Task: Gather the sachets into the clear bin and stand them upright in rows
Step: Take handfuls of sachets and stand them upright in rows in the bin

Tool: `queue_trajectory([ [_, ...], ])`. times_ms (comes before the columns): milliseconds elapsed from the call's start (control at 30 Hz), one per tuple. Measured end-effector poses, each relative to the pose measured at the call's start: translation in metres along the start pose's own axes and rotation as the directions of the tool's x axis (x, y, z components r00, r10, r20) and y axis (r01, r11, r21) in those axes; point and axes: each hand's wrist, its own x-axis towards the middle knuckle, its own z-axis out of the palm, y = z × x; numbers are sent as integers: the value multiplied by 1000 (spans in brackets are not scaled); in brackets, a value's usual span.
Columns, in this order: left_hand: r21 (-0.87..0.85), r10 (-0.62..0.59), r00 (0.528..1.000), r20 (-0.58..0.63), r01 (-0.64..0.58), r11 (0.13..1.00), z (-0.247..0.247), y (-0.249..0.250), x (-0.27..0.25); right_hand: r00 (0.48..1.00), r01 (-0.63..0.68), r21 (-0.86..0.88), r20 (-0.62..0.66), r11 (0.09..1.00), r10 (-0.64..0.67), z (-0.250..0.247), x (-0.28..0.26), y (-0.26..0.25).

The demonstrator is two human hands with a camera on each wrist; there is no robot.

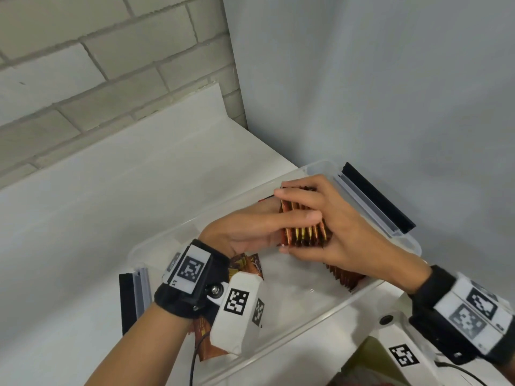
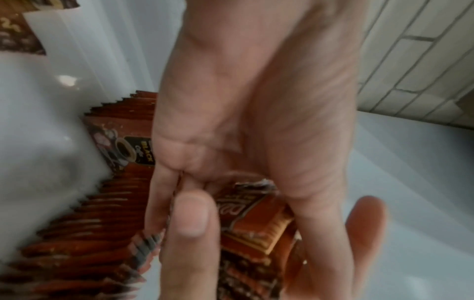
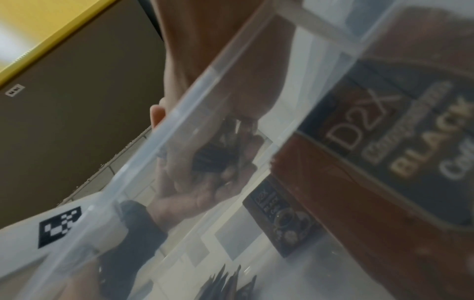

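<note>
Head view: the clear bin (image 1: 404, 247) sits on the white bench (image 1: 111, 204), in the corner below a brick wall (image 1: 97, 65) and a grey wall (image 1: 390, 79). Over the bin's middle both hands clasp 1 bundle of brown-orange sachets (image 1: 302, 229) standing on edge. The left hand (image 1: 250, 229) comes in from 8 o'clock, its thumb laid across the bundle's top and its fingers hidden behind the near face. The right hand (image 1: 342, 232) comes in from 4 o'clock, fingers curled over the far edge at 12 o'clock and thumb pressed under the near edge. A row of upright sachets (image 1: 345, 277) stands inside the bin at 5 o'clock of the bundle, against the near wall. Loose sachets (image 1: 246, 264) lie flat by the left wrist, at 7 o'clock. Black clips (image 1: 379, 196) sit on both ends of the bin.

Left wrist view: the left hand (image 2: 256, 101) pinches the bundle (image 2: 259, 223), and the right thumb (image 2: 189, 233) presses at 6 o'clock. The upright row (image 2: 89, 233) runs toward 7 o'clock.

Right wrist view: seen through the bin's wall (image 3: 179, 125), blurred fingers close on dark sachets (image 3: 215, 158). A sachet reading BLACK (image 3: 384, 152) fills 3 o'clock.
</note>
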Motion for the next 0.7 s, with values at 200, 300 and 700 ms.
queue_trajectory([
  [200, -79, 8, 999, -51, -12, 997, -2, -1, 4, 999, -39, 22, -22, 999, 39, 0, 1, -3],
  [300, -114, -19, 996, -87, 9, 993, -2, -1, 7, 996, -83, 107, -20, 991, 86, 0, -1, -3],
  [700, -173, -59, 971, -232, 19, 985, 5, -4, 18, 955, -293, 126, 83, 948, 284, 3, -2, 0],
])
